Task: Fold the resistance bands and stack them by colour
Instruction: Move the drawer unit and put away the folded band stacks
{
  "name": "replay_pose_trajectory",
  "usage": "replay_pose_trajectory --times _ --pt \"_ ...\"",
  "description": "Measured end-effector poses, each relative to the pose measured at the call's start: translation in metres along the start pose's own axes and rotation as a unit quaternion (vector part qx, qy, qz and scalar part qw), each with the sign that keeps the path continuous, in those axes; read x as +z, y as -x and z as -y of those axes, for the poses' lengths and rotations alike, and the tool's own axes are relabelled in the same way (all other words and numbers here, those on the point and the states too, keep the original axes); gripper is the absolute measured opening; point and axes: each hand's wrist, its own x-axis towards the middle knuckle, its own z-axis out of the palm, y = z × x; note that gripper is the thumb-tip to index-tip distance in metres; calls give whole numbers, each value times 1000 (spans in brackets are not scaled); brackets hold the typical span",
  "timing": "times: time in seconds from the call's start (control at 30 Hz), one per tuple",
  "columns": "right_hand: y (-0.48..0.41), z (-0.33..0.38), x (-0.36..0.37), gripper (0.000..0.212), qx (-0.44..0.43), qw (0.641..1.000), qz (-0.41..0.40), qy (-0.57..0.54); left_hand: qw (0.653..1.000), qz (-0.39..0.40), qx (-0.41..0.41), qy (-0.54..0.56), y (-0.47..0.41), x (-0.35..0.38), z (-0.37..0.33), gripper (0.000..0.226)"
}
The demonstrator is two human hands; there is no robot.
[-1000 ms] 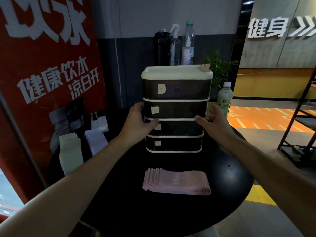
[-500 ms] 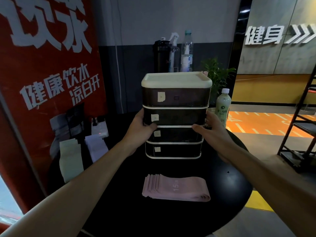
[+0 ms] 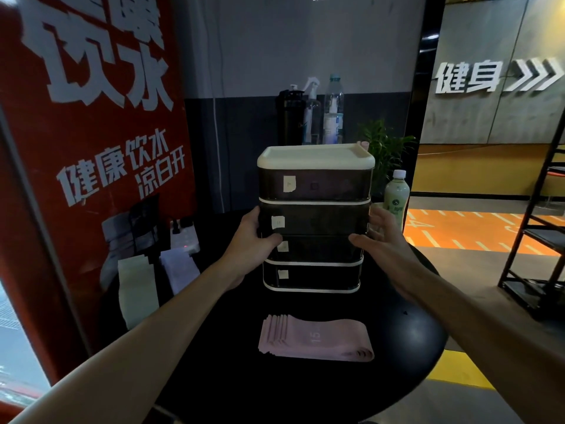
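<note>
Clasping the drawer tower (image 3: 315,191) from both sides, the two hands meet it at about mid height. The left hand (image 3: 249,240) wraps the left front corner. Its thumb lies across the front at the seam between the second and third drawers, and its fingers curl round the side, out of sight. The right hand (image 3: 383,237) grips the opposite corner, with its thumb laid on the front of the third drawer and its fingers reaching up along the right wall.

The tower has four dark drawers with cream rims and a cream lid. Each drawer front carries a small paper label, two of them just beside the left thumb. It stands upright on a round black table (image 3: 406,347).

Nearer the person than either thumb, between the two forearms, the stack of pink bands (image 3: 315,338) lies flat on the table, well apart from the tower. The bands are folded, their edges fanned at the left end, and the top one is printed 15.

Out past the left knuckles a pale green band (image 3: 137,289) and a pale lilac band (image 3: 180,269) lie side by side at the table's left edge, with a white power strip (image 3: 185,241) behind them. Just beyond the right fingertips stands a green drink bottle (image 3: 396,194) with a white cap.
</note>
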Motion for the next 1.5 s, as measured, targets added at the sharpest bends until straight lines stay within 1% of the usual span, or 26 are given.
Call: replay_pose_trajectory --times 0.2,0.37,0.57,0.77,0.83,0.93,1.0,1.07,1.1,1.17,1.23,1.3,1.37,1.43,1.47,1.5 --pt "13 -5 -1 67 -16 1000 9 2 1000 10 13 -15 12 -3 1 45" --pt "32 -10 -4 65 -34 999 14 11 999 -5 30 -21 24 -6 4 44" --pt "45 -10 -5 67 -48 998 6 32 998 -32 25 -47 35 -8 8 56" --pt "52 -8 -8 66 -40 999 11 32 998 -34 27 -47 44 -11 6 53" --pt "56 -9 -9 64 -49 998 14 37 998 -35 26 -46 49 -12 6 55" --pt "62 -10 -8 60 -62 997 17 42 997 -55 15 -44 54 -13 8 60" --pt "64 -11 -8 56 -58 998 8 28 995 -88 -2 -51 59 -11 14 57" --pt "64 -18 -10 51 -36 999 -14 28 993 -104 -27 -57 65 -6 26 44" --pt "63 -22 -10 49 -15 999 -19 40 993 -89 -42 -66 68 -3 33 38" --pt "64 -36 -10 46 39 995 -1 96 992 -17 -73 -106 74 4 48 30" --pt "67 -51 -9 43 85 979 47 177 979 69 -96 -164 78 10 59 33" --pt "72 -59 -7 37 111 955 106 252 965 125 -97 -211 80 13 64 39" --pt "76 -62 -6 30 115 931 156 311 954 150 -86 -243 81 14 65 40" --pt "77 -63 -7 20 93 905 180 373 945 165 -66 -273 82 15 64 37" --pt "76 -62 -7 15 81 899 190 387 942 171 -57 -284 83 14 64 35" --pt "76 -61 -7 15 69 896 202 390 939 176 -52 -291 84 13 64 34"
